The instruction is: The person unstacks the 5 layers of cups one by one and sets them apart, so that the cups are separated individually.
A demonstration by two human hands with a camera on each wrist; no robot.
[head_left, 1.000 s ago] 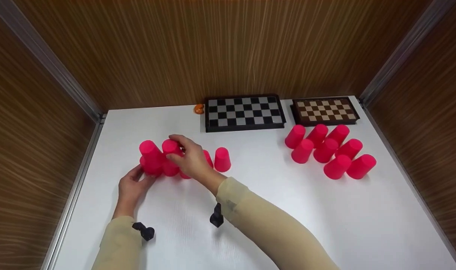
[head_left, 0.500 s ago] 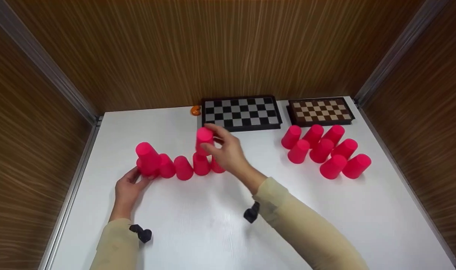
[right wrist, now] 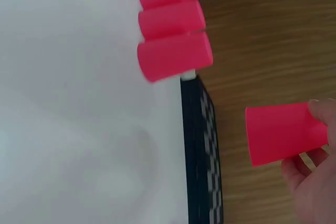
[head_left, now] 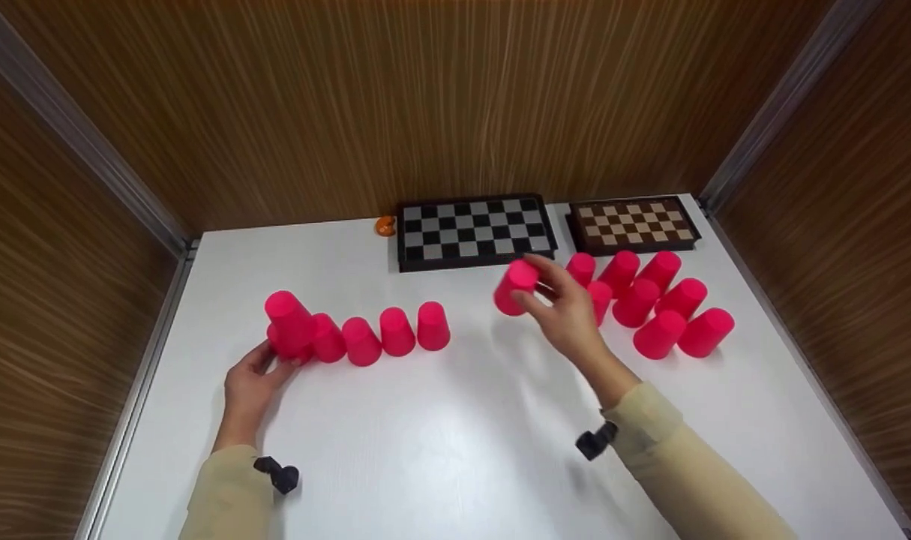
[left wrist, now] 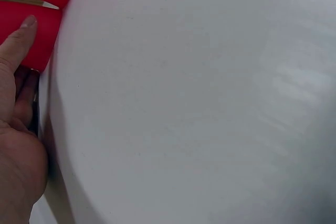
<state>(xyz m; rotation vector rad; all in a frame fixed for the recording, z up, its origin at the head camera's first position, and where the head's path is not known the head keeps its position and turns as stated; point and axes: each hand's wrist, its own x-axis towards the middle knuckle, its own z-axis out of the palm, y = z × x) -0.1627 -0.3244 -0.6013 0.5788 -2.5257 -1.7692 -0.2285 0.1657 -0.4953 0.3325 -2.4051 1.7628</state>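
A row of several upside-down pink cups [head_left: 361, 343] stands on the left of the white table. One more cup [head_left: 289, 321] sits raised on the row's left end and partly hides the cups below it. My left hand [head_left: 251, 386] grips the leftmost bottom cup low down; in the left wrist view its thumb lies on a cup's wall [left wrist: 44, 30]. Between the two cup groups, my right hand [head_left: 571, 311] holds a pink cup [head_left: 516, 289] upside down, clear of the table. In the right wrist view that cup [right wrist: 283, 132] sits between thumb and fingers.
A group of several upside-down pink cups [head_left: 659, 334] stands at the right, partly behind my right hand. Along the back lie a black-and-silver checkered board [head_left: 474, 231], a brown checkered board [head_left: 635, 225] and a small orange object [head_left: 385, 226]. Wooden walls [head_left: 440, 97] enclose the table.
My right hand has lifted a cup from the top of the left row and carried it rightward past the row's end. My left hand has stayed at the left end.
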